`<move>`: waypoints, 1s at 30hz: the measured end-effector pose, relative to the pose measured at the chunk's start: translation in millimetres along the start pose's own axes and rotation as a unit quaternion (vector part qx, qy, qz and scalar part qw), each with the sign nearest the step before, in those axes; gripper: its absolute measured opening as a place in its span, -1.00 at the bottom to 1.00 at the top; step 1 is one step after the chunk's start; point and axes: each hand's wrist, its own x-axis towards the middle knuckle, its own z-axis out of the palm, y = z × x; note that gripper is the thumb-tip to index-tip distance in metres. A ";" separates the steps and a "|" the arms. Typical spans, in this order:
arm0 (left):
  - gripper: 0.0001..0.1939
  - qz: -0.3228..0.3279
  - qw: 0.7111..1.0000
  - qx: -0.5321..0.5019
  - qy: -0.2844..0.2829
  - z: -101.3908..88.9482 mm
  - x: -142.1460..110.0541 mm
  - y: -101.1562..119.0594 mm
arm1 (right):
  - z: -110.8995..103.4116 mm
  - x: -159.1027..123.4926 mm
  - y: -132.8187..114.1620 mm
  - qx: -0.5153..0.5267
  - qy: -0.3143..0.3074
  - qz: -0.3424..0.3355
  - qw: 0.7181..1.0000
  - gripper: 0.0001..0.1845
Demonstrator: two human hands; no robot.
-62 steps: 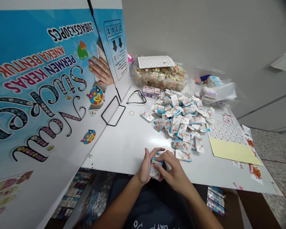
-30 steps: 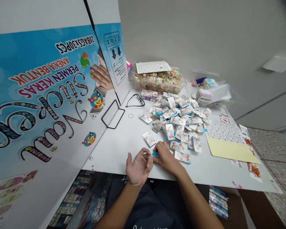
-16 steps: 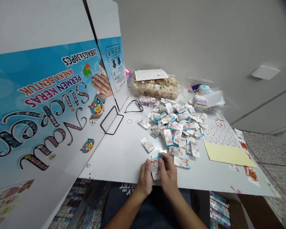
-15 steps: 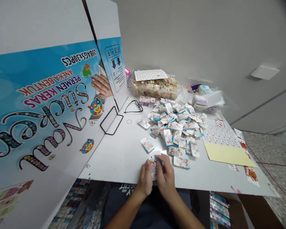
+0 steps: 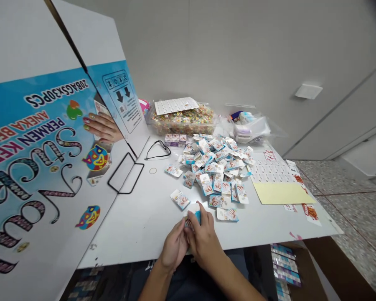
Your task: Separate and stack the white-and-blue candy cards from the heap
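Close to the front edge of the white table, my left hand [image 5: 174, 247] and my right hand [image 5: 203, 236] meet around one small carton [image 5: 192, 213], white and blue with a red hand print on it. Its white flap stands out at the far end. Fingers of both hands are closed on its sides and cover much of it. Just beyond lies a single similar carton [image 5: 179, 199]. A large heap of the same cartons [image 5: 221, 167] spreads behind and to the right, many with a flap sticking up. One more carton [image 5: 227, 214] lies right of my right hand.
A tall printed cardboard box [image 5: 59, 159] walls off the left side. At the back are a clear tub [image 5: 183, 125] of colourful small packets, purple boxes [image 5: 175, 139], glasses [image 5: 158, 151] and another plastic container [image 5: 253, 131]. Yellow paper [image 5: 282, 193] and a sticker sheet [image 5: 272, 171] lie right.
The view has turned to the right, so everything sits further left. My right hand has shifted over the carton, its fingers now nearer the flap end; both hands still hold it.
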 end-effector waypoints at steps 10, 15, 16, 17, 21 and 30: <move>-0.61 -0.048 0.998 0.027 -0.021 4.4 -1.1 -4.3 | -15.3 -0.1 19.3 0.072 0.012 -0.067 0.995 -0.52; -0.58 -0.066 0.983 0.168 -0.023 2.9 -5.7 -2.1 | -30.0 5.6 17.9 0.215 0.057 -0.031 0.975 -0.80; -0.57 -0.058 0.977 0.203 -0.029 0.7 -5.9 -2.0 | -33.8 8.0 17.4 0.234 0.047 -0.028 0.971 -0.84; -0.56 -0.047 0.971 0.232 -0.036 -2.4 -5.8 -2.2 | -38.0 10.6 17.0 0.252 0.025 -0.026 0.967 -0.86; -0.46 -0.023 0.962 0.270 -0.036 -18.0 -4.5 -4.4 | -58.6 22.3 16.6 0.285 -0.100 -0.011 0.953 -0.88; -0.25 -0.044 0.935 0.338 -0.102 -10.1 -8.5 8.1 | -103.5 43.4 16.0 0.199 -0.281 -0.060 0.937 -0.80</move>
